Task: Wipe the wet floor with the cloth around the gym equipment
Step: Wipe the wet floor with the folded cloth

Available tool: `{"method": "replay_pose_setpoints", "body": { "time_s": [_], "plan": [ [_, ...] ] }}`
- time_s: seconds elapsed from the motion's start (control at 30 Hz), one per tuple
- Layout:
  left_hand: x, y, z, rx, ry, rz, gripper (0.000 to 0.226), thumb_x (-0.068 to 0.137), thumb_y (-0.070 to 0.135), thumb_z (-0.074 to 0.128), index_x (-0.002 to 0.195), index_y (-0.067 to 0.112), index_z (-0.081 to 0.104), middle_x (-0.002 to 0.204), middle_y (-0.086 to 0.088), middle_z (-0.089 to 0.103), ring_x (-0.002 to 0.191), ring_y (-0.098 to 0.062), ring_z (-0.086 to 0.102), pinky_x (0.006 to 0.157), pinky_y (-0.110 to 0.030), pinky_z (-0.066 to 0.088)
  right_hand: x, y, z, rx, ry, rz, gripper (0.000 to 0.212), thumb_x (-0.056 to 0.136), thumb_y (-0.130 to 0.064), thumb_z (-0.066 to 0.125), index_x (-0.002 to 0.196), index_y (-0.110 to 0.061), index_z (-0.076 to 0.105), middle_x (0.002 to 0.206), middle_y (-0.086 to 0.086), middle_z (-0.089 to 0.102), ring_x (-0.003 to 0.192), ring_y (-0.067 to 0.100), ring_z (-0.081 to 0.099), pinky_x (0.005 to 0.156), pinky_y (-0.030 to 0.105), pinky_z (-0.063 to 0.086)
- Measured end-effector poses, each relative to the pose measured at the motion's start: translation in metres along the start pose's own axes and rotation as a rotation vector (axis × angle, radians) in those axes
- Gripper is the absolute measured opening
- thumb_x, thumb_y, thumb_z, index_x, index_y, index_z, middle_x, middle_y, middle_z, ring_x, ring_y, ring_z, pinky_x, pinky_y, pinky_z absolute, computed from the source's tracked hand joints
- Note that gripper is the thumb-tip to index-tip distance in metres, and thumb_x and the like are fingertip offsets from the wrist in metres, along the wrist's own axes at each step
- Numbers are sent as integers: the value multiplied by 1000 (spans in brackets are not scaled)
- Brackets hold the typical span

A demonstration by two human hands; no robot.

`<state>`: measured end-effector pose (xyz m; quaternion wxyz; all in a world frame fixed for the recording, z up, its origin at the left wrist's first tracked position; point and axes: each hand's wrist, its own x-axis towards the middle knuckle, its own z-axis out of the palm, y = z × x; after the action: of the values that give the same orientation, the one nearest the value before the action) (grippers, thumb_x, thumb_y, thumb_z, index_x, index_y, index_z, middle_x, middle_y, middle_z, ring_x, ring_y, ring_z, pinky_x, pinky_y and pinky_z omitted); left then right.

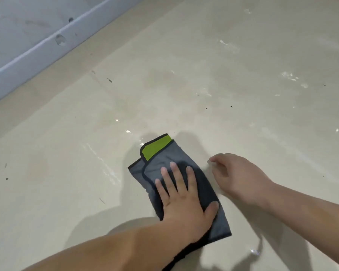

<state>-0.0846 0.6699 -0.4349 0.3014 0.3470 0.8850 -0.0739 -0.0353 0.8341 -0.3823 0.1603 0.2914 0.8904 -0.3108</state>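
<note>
Under left hand (184,200), cloth (162,159) points away, slightly left.

We see a pale beige floor (243,55), glossy with wet streaks (104,163) and dotted with dark specks (109,80); a folded grey-and-green cloth (164,157) lies flat on it.
</note>
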Motion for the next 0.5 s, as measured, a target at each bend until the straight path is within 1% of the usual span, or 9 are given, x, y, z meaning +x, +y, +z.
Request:
{"method": "replay_pose_setpoints", "body": {
  "time_s": [0.07,0.13,0.2,0.27,0.3,0.33,0.43,0.5],
  "plan": [
    [16,-10,6,40,76,114,106,92,80,21,155,14,-32,153,-26,-50,139,-49,-50,116,-68,-25,15,-6,8,-6,54,1,38,99,-35,44,134,-32,58,133,-13,60,124,13,55,101,37,48],
    [43,-31,-6,100,163,331,101,93,80,23,163,20,-20,164,-22,-38,146,-44,-43,119,-66,-19,28,-17,10,20,149,18,35,98,-26,46,128,-29,62,126,-6,63,120,18,56,97,41,50],
    [81,-65,-29,157,265,529,94,93,80,28,167,29,1,172,-16,-19,156,-40,-26,124,-63,-8,43,-33,12,52,249,25,36,96,-19,47,127,-26,63,124,-2,63,119,21,56,97,43,50],
    [113,-106,-50,159,385,612,87,93,79,36,165,34,22,175,-12,1,161,-37,-5,126,-61,3,57,-51,13,55,255,35,35,96,-19,50,128,-26,63,125,-1,61,121,22,55,97,43,50],
    [123,-126,-58,150,413,595,85,93,78,38,165,35,24,175,-11,5,161,-35,-1,126,-60,6,63,-60,16,39,222,41,35,96,-21,52,129,-26,62,126,-2,60,122,22,55,97,44,50],
    [131,-145,-63,147,420,541,84,94,78,36,165,36,22,175,-10,3,161,-33,-2,126,-60,7,67,-67,18,17,185,52,36,95,-24,54,131,-26,61,128,-3,58,124,22,54,97,44,50],
    [137,-181,-67,71,441,255,84,96,80,22,166,35,11,175,-9,-8,161,-32,-10,127,-58,2,78,-92,24,-38,101,78,39,94,-27,57,132,-27,58,133,-8,55,125,18,51,98,41,50],
    [121,-179,-58,1,475,99,85,96,79,21,167,32,12,175,-13,-7,160,-36,-10,127,-58,0,82,-107,27,-34,91,48,35,90,-20,58,125,-21,58,130,-7,57,120,19,53,96,43,51]
  ]
}}
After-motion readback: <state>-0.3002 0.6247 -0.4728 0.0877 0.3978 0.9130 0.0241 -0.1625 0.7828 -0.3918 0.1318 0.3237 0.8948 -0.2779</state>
